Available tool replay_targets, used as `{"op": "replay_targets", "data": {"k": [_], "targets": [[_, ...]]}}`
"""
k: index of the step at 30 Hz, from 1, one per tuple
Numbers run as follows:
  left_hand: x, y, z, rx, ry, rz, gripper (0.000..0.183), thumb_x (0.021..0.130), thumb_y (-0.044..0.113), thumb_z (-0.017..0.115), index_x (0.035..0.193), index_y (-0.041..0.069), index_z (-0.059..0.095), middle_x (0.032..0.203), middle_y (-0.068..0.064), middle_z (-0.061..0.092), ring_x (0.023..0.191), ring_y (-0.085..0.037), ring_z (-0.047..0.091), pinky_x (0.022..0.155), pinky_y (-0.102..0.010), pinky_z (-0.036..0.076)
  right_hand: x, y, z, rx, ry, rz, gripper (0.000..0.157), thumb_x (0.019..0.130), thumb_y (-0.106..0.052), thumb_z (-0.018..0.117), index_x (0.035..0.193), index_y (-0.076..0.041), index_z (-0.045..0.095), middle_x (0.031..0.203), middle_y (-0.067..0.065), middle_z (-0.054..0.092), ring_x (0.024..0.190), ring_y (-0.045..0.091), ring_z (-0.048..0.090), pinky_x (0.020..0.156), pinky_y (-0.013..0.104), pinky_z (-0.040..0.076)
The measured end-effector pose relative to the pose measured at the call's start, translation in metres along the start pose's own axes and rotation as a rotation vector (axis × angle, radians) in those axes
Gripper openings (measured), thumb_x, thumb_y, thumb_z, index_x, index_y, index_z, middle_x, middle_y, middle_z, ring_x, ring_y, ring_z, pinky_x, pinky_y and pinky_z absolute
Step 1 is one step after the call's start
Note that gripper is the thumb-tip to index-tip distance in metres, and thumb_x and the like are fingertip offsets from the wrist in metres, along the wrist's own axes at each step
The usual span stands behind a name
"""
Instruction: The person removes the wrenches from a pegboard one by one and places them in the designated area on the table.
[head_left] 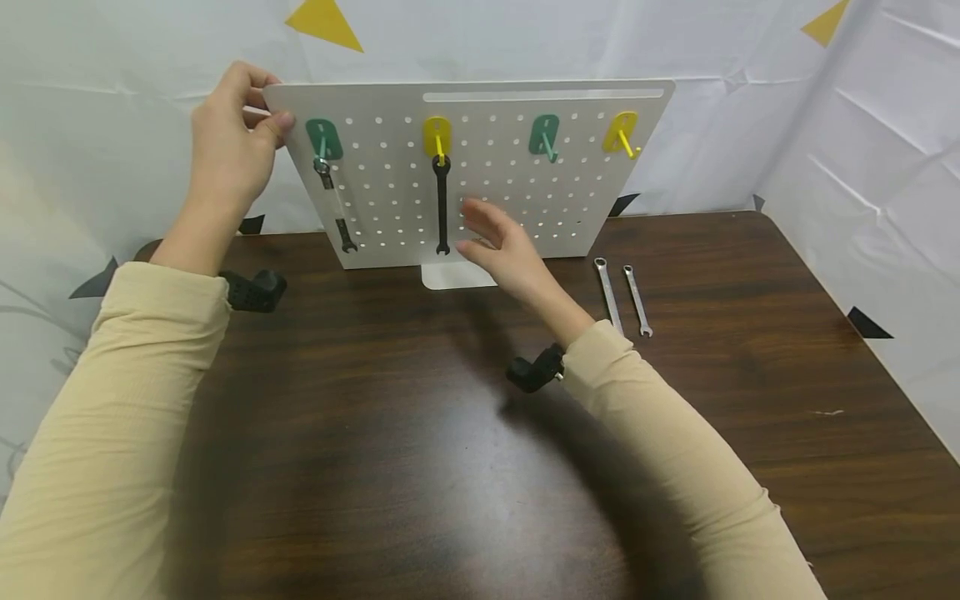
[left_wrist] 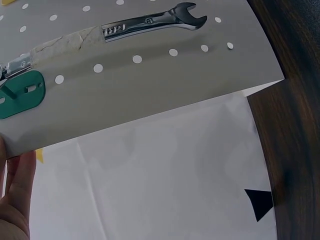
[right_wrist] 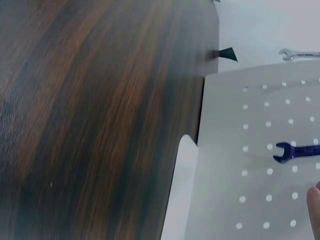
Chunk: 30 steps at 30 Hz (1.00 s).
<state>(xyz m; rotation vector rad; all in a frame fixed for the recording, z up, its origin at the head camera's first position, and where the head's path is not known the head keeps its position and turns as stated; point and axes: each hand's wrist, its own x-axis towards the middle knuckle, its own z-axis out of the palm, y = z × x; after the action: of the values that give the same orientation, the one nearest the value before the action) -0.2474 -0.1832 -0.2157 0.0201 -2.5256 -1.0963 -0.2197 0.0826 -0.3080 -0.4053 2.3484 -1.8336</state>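
My left hand [head_left: 228, 146] grips the upper left corner of a white pegboard [head_left: 495, 196], thumb on the front face. From a green hook [head_left: 322, 139] near that hand hangs a silver wrench [left_wrist: 150, 21] with a pale wrapped middle. A dark combination wrench [head_left: 442, 204] hangs straight down from a yellow hook [head_left: 437, 136]. Just right of it, apart from it, is my right hand [head_left: 513, 254], its fingers loosely bent and holding nothing. Only a fingertip [right_wrist: 314, 205] of this hand shows in the right wrist view.
Another green hook [head_left: 545, 136] and a yellow hook [head_left: 621, 133] bear nothing. Two silver wrenches [head_left: 608, 293] [head_left: 638, 302] lie on the brown table [head_left: 360, 433] right of the board. The board's white foot [head_left: 457, 276] juts forward. White cloth [head_left: 525, 42] hangs behind.
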Motion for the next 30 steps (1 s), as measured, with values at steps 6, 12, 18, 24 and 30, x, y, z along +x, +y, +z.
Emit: {"op": "replay_targets", "data": {"k": [6,12,18,24,30], "targets": [[0.0,0.0,0.001,0.016,0.005,0.007,0.033,0.097,0.017,0.053,0.128,0.009,0.049,0.117,-0.002,0.056,0.106,-0.015,0.06,0.098,-0.025,0.057,0.002,0.0,0.008,0.009,0.001,-0.013,0.055,0.095,-0.003,0.055,0.146,-0.004,0.033,0.152,0.01,0.037,0.141,0.02,0.037,0.121,0.028,0.035],[-0.001,-0.001,0.001,0.023,0.013,0.016,0.032,0.097,0.016,0.053,0.128,0.008,0.049,0.12,-0.006,0.056,0.107,-0.017,0.06,0.098,-0.025,0.057,0.001,0.0,0.015,0.045,0.005,-0.031,0.053,0.095,-0.001,0.054,0.144,-0.004,0.036,0.146,0.014,0.045,0.137,0.024,0.043,0.119,0.03,0.038],[-0.001,-0.002,0.001,0.028,0.012,0.022,0.033,0.098,0.016,0.052,0.129,0.008,0.048,0.125,-0.01,0.056,0.11,-0.02,0.06,0.099,-0.026,0.057,0.0,-0.001,0.017,0.024,0.016,-0.023,0.045,0.095,-0.004,0.055,0.139,-0.005,0.044,0.134,0.017,0.055,0.127,0.027,0.053,0.111,0.037,0.048],[0.0,-0.004,0.001,0.028,0.021,0.031,0.032,0.098,0.016,0.052,0.128,0.008,0.049,0.121,-0.007,0.057,0.11,-0.02,0.062,0.096,-0.022,0.058,-0.002,-0.003,0.019,0.053,0.024,-0.017,0.039,0.096,-0.009,0.056,0.134,-0.002,0.049,0.127,0.02,0.057,0.119,0.031,0.057,0.106,0.039,0.052],[-0.001,-0.005,0.001,0.037,0.019,0.035,0.032,0.098,0.016,0.052,0.129,0.008,0.049,0.126,-0.011,0.057,0.111,-0.021,0.062,0.097,-0.022,0.057,-0.005,-0.008,0.02,0.124,0.017,-0.012,0.038,0.096,-0.008,0.055,0.132,0.001,0.049,0.122,0.022,0.057,0.112,0.03,0.06,0.1,0.035,0.057]]}}
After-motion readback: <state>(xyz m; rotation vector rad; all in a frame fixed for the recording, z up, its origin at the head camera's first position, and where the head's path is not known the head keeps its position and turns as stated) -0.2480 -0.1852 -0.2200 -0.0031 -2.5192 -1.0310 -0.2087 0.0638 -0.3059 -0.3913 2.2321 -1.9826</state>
